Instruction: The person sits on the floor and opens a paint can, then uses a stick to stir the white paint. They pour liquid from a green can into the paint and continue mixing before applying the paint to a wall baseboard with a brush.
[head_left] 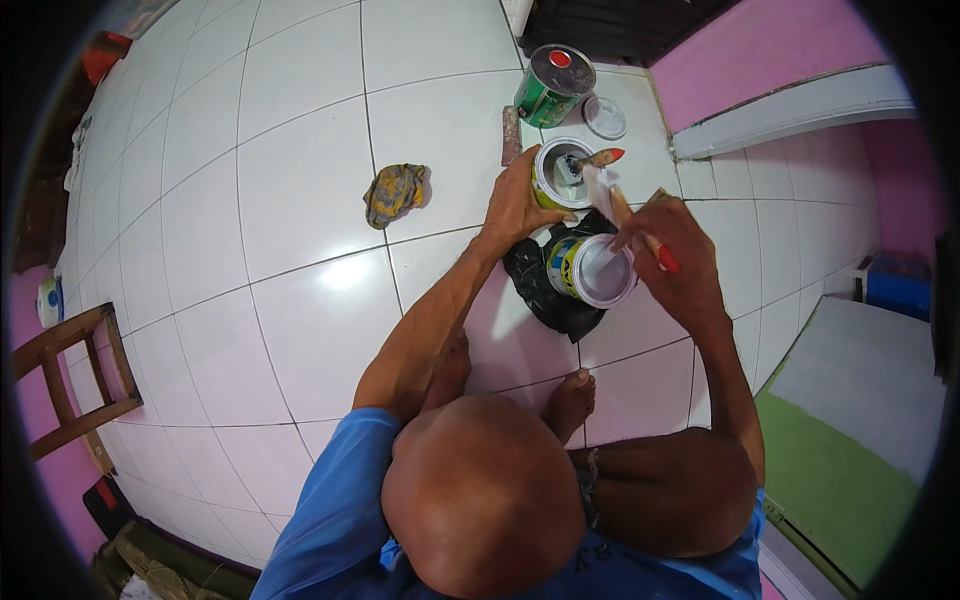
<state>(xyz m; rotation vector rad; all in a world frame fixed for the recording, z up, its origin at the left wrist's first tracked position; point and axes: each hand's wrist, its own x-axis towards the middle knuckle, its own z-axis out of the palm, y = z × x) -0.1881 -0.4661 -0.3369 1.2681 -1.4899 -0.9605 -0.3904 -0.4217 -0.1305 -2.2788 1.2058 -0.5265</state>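
Note:
My left hand (517, 205) is closed round the side of an open paint can (563, 205), steadying it on the floor. A brush with a red-tipped wooden handle (604, 157) leans on that can's rim. My right hand (675, 255) grips a paintbrush (622, 208) with white-coated bristles that point toward this can. What looks like a white-coated stick (597, 264) runs from the same hand into a second open can (606, 290), nearer me, holding whitish paint. Some of the right fingers are hidden. Crumpled black plastic (545, 292) lies under and beside the nearer can.
Beyond the cans stand a green tin (556, 85), a round lid (605, 117) and a paint-stained roller-like cylinder (511, 136). A stained rag (396, 195) lies left on the white tiles. A partly painted green and white board (850, 400) is at right, a wooden frame (75, 375) at left.

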